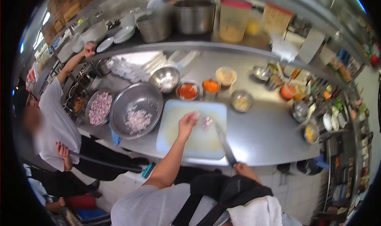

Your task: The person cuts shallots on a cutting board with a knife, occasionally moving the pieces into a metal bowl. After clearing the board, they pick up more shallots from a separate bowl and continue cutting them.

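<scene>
My right hand [243, 169] is wrapped round the handle of a large kitchen knife [225, 142], its blade angled over the right part of the white cutting board [190, 145]. A few cut pieces of shallot [207, 123] lie on the board beside the blade. Just left of them, my left hand [189, 122] hovers over the board with fingers drawn together. What they hold, if anything, is blurred. Left of the board stands a big steel bowl [116, 117] with chopped shallots [137, 120] inside. Beyond it, a smaller bowl holds whole peeled shallots [100, 108].
Behind the board stand a perforated steel bowl [165, 78], a red spice container [187, 91], an orange-filled container [210, 86] and a bowl of pale pieces [241, 103]. A shelf edge [206, 47] crosses above. At left, a co-worker [59, 123] holds a long handle and reaches toward plates.
</scene>
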A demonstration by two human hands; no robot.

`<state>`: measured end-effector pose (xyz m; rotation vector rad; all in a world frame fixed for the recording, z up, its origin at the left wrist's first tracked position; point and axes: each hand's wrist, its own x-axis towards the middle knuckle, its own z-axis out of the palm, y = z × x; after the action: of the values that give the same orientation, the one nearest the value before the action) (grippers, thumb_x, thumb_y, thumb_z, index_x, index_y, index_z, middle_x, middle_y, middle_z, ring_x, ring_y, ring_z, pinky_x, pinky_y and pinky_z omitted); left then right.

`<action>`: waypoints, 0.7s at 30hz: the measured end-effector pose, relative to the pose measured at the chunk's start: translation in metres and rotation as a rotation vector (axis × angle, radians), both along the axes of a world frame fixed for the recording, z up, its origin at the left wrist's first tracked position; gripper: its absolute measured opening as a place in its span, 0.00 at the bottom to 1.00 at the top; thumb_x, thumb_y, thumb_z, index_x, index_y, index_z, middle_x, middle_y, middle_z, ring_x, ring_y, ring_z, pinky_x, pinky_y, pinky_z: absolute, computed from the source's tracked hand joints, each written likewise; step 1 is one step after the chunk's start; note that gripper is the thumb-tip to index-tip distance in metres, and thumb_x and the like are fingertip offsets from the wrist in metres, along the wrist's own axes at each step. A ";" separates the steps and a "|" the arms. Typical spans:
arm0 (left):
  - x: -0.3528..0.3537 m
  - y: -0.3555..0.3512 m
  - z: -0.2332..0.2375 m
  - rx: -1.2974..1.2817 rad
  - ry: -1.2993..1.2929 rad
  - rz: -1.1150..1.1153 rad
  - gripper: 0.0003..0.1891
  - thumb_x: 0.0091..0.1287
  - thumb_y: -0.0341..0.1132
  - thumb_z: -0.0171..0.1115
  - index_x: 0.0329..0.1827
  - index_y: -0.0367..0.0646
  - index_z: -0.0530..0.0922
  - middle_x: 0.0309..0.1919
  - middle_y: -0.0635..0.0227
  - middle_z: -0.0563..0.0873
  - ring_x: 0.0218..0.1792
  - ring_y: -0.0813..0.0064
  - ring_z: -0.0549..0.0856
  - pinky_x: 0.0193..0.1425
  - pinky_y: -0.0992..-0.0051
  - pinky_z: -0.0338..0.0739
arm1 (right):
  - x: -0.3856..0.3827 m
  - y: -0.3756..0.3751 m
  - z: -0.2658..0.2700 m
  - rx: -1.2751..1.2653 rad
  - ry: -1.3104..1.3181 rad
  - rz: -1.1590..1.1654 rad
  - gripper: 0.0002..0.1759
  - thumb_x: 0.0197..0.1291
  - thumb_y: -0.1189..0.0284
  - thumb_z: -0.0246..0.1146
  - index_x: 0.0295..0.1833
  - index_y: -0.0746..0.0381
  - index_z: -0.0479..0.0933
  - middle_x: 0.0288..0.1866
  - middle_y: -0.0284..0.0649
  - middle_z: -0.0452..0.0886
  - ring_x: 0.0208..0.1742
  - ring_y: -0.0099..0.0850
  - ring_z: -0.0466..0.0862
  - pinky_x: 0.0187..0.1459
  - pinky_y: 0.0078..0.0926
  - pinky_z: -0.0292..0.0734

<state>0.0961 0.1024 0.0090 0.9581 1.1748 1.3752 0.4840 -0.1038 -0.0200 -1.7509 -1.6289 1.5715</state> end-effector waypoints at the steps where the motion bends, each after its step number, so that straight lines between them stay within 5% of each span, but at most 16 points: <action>1: -0.006 -0.009 0.012 -0.101 -0.214 -0.031 0.22 0.84 0.37 0.65 0.76 0.38 0.77 0.58 0.62 0.89 0.57 0.65 0.92 0.62 0.66 0.89 | -0.007 0.001 0.030 -0.022 -0.025 -0.008 0.25 0.82 0.50 0.62 0.50 0.65 0.80 0.28 0.36 0.81 0.25 0.29 0.84 0.29 0.34 0.81; 5: -0.032 -0.022 0.015 -0.205 -0.539 -0.134 0.24 0.84 0.39 0.66 0.78 0.39 0.75 0.61 0.60 0.89 0.54 0.66 0.92 0.64 0.68 0.89 | -0.026 -0.002 0.040 -0.168 0.205 -0.149 0.17 0.81 0.60 0.66 0.49 0.65 0.77 0.25 0.34 0.77 0.19 0.25 0.80 0.21 0.27 0.75; 9: -0.051 -0.042 0.027 -0.214 -0.421 -0.219 0.22 0.83 0.35 0.66 0.76 0.37 0.77 0.59 0.60 0.90 0.55 0.67 0.91 0.65 0.68 0.88 | -0.076 -0.018 0.066 -0.107 0.259 -0.326 0.13 0.81 0.64 0.65 0.51 0.65 0.76 0.24 0.31 0.74 0.19 0.22 0.74 0.20 0.28 0.72; 11: -0.063 -0.048 0.012 -0.110 -0.039 -0.286 0.21 0.79 0.29 0.70 0.72 0.38 0.80 0.56 0.60 0.92 0.52 0.69 0.92 0.61 0.69 0.89 | -0.104 -0.025 0.079 -0.012 0.291 -0.449 0.14 0.82 0.64 0.65 0.48 0.64 0.77 0.23 0.31 0.74 0.20 0.21 0.73 0.21 0.27 0.72; 12: -0.067 -0.054 0.013 -0.125 -0.047 -0.283 0.21 0.79 0.29 0.70 0.72 0.38 0.80 0.56 0.60 0.92 0.52 0.69 0.92 0.61 0.69 0.89 | -0.117 -0.026 0.089 0.015 0.295 -0.427 0.15 0.81 0.63 0.66 0.51 0.66 0.79 0.24 0.31 0.75 0.20 0.21 0.74 0.23 0.26 0.72; 14: -0.071 -0.066 0.018 0.170 0.538 -0.213 0.19 0.71 0.24 0.74 0.64 0.38 0.84 0.50 0.58 0.93 0.49 0.66 0.93 0.58 0.67 0.88 | -0.136 -0.022 0.091 0.001 0.219 -0.353 0.16 0.81 0.63 0.66 0.53 0.67 0.80 0.25 0.32 0.76 0.21 0.21 0.75 0.24 0.27 0.72; 15: -0.075 -0.069 0.010 0.158 0.527 -0.214 0.19 0.71 0.24 0.74 0.64 0.38 0.84 0.50 0.58 0.93 0.49 0.66 0.93 0.58 0.67 0.88 | -0.143 -0.024 0.090 0.004 0.154 -0.280 0.17 0.81 0.62 0.66 0.56 0.68 0.81 0.26 0.32 0.78 0.23 0.20 0.77 0.25 0.27 0.73; 16: -0.078 -0.071 0.001 0.181 0.657 -0.237 0.19 0.68 0.24 0.75 0.62 0.39 0.84 0.51 0.59 0.92 0.48 0.67 0.93 0.56 0.67 0.88 | -0.150 -0.026 0.078 0.062 0.031 -0.235 0.18 0.81 0.62 0.66 0.60 0.68 0.81 0.28 0.42 0.83 0.25 0.35 0.83 0.31 0.35 0.78; 17: -0.081 -0.072 -0.007 0.206 0.790 -0.260 0.20 0.66 0.24 0.77 0.61 0.39 0.84 0.51 0.60 0.92 0.47 0.67 0.92 0.54 0.68 0.88 | -0.155 -0.031 0.073 0.052 0.022 -0.235 0.18 0.81 0.62 0.66 0.60 0.68 0.81 0.28 0.42 0.83 0.25 0.35 0.83 0.31 0.35 0.78; 20: -0.086 -0.066 -0.023 0.386 0.848 -0.307 0.18 0.64 0.24 0.77 0.56 0.39 0.85 0.48 0.60 0.90 0.46 0.61 0.92 0.54 0.67 0.87 | -0.177 -0.040 0.081 0.248 -0.164 -0.120 0.17 0.79 0.63 0.66 0.62 0.64 0.81 0.40 0.64 0.88 0.41 0.69 0.86 0.43 0.54 0.83; 21: -0.087 -0.065 -0.018 0.388 0.850 -0.315 0.18 0.64 0.24 0.77 0.56 0.39 0.85 0.48 0.60 0.90 0.46 0.61 0.92 0.54 0.67 0.87 | -0.183 -0.042 0.085 0.246 -0.162 -0.128 0.17 0.79 0.63 0.66 0.62 0.64 0.81 0.40 0.64 0.88 0.41 0.69 0.86 0.43 0.54 0.83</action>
<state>0.0088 0.0371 -0.0088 2.0394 1.2843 0.9566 0.3006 -0.1462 0.0652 -1.8453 -1.6645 1.1455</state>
